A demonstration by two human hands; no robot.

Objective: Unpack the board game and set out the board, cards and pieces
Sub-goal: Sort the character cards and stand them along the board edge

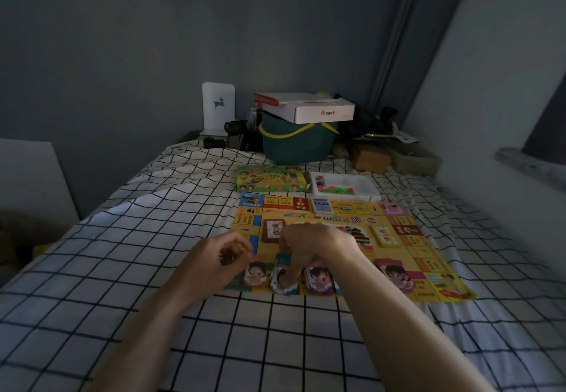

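The yellow game board [395, 257] lies unfolded on the checked bedsheet. Character card stacks sit along its near edge: one [255, 275] at the left, one [318, 280] in the middle, one [395, 275] to the right. My right hand [309, 244] reaches down over a blue-edged stack of cards [281, 278] and holds it with curled fingers. Beside the board's left edge hovers my left hand [220, 257], fingers curled, nothing visible in it. A red-backed deck [272, 231], a purple deck [321, 206] and a yellow deck [384, 235] rest on the board.
Behind the board lie the green game box [269, 178] and a white tray [367, 189] with several coloured pieces. Farther back stand a dark green basket [294, 143] topped by a white carton, a white lamp-like panel [218, 106] and dark clutter. A wall runs along the right.
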